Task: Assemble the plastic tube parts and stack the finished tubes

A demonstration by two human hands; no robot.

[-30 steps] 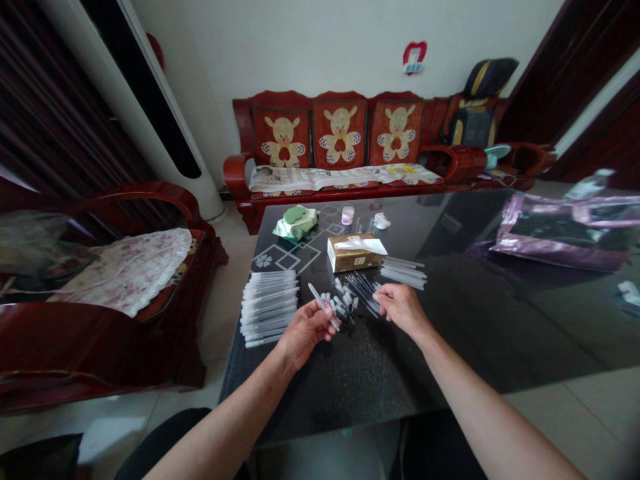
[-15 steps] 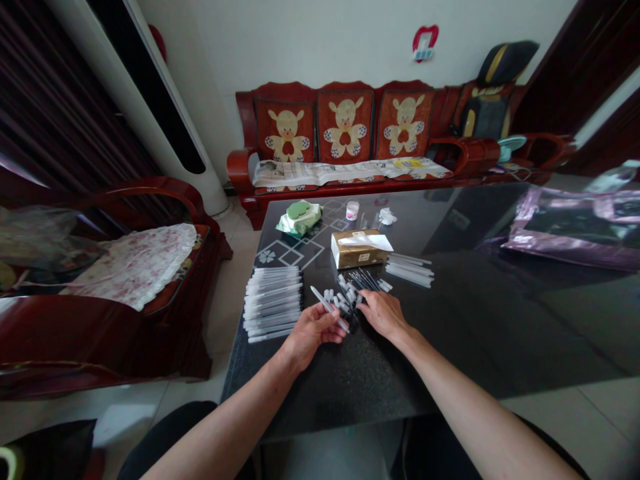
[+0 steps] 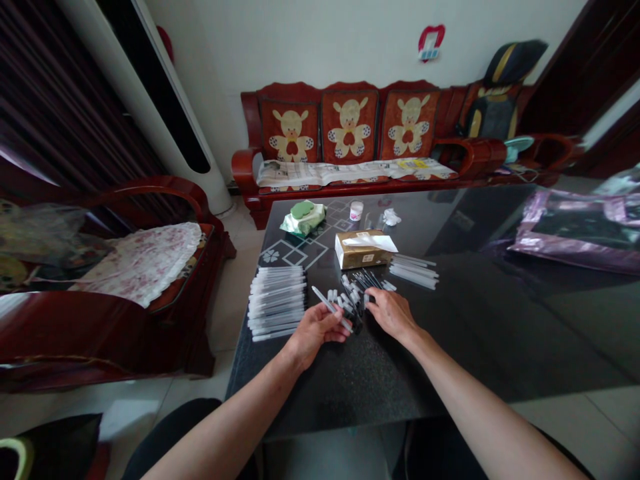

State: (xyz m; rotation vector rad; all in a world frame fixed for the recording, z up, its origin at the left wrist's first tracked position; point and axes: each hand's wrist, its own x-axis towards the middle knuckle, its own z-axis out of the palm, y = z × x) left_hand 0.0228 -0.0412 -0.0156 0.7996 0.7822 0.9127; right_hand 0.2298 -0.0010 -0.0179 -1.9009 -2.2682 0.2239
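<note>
My left hand [image 3: 320, 327] is closed on a translucent white pen [image 3: 325, 301], its tip pointing up and to the left. The fingers of my right hand [image 3: 390, 310] pinch a small pale pen cap [image 3: 367, 299]. Between the hands lies a loose heap of pen caps [image 3: 345, 300], white and black. Just behind it are several thin dark refills [image 3: 369, 279]. A neat row of assembled-looking pens [image 3: 277, 303] lies left of my left hand. Several bare white pen barrels [image 3: 414, 271] rest beyond my right hand.
A gold tissue box [image 3: 365, 252] stands behind the heap on the black table [image 3: 360, 387]. Farther back are a green wipes pack [image 3: 303, 217], a small white jar [image 3: 356, 211] and a crumpled tissue [image 3: 391, 217]. A pink plastic package [image 3: 575, 233] lies at the right.
My right hand has drawn slightly away from the heap, with the small cap now showing at its fingertips. My left hand keeps holding the pen. The camera view has shifted a little.
</note>
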